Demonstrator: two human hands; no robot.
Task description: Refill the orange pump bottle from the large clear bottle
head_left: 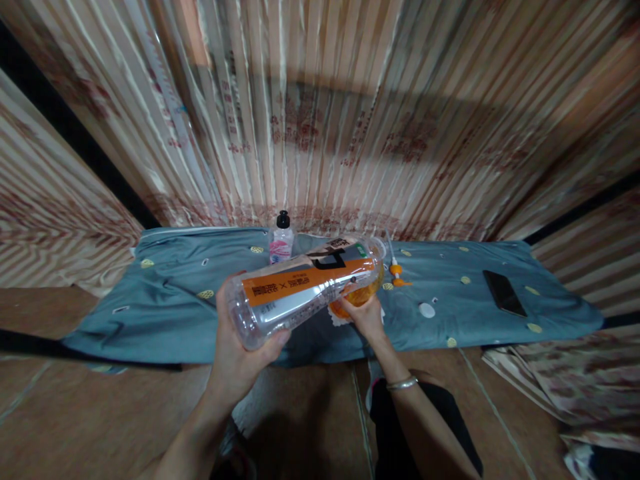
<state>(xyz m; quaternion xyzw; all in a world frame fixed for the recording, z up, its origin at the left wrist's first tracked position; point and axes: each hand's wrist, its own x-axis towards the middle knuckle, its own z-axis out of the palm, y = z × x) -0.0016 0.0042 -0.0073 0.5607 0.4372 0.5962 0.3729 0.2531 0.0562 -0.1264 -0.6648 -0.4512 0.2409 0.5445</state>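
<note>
My left hand (245, 357) is wrapped round the base end of a large clear plastic drink bottle (305, 283) with an orange and grey label. The bottle lies tilted across the view, its neck pointing right. My right hand (366, 313) grips an amber, see-through container (365, 293), partly hidden under the bottle's neck end. Whether liquid passes between the two cannot be told. Some white paper (343, 321) shows beneath the amber container. Just to the right, an orange pump top (396, 272) with a clear tube rests on the blue-green cloth (165, 300).
A small bottle with a black cap (283, 220) stands at the back, behind the large bottle. On the right lie a round white cap (427, 310) and a dark phone (504, 293). Striped curtain (320, 133) hangs behind, with dark poles (75, 127) at the sides.
</note>
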